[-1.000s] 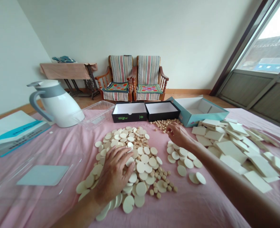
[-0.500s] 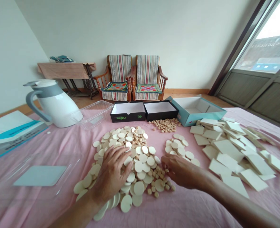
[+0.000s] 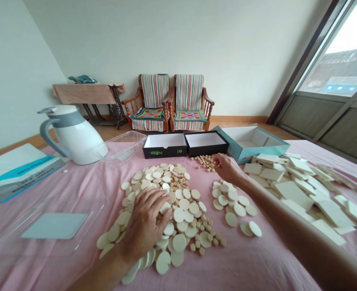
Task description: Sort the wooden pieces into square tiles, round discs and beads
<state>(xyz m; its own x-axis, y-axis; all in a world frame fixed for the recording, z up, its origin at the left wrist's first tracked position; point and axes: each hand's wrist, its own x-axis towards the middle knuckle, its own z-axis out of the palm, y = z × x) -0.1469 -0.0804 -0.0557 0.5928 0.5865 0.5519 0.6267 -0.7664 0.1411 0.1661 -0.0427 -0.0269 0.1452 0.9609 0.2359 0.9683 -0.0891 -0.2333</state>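
Observation:
My left hand [image 3: 148, 220] lies with fingers spread over the big pile of round wooden discs [image 3: 180, 242]; it rests on them without gripping. Mixed into that pile are small wooden beads [image 3: 204, 224], mostly along its right side and near its top. My right hand [image 3: 227, 167] is at the right end of a separate pile of small wooden beads [image 3: 205, 161]. Its fingers are curled together and point down at the beads; whatever they hold is hidden. Nearer to me, below the right forearm, a smaller group of wooden discs [image 3: 231, 197] lies on the pink cloth [image 3: 233, 258].
Behind the beads stand two black boxes [image 3: 165, 152] [image 3: 207, 150] and a light blue box [image 3: 253, 152]. Square wooden tiles [image 3: 293, 190] are heaped at right. At left are a white jug [image 3: 80, 139], a carton [image 3: 17, 171] and clear plastic trays [image 3: 125, 149] [image 3: 54, 225].
My right hand has moved away from the big pile to the far beads. More discs now show in the smaller group at right. My left hand has stayed on the discs.

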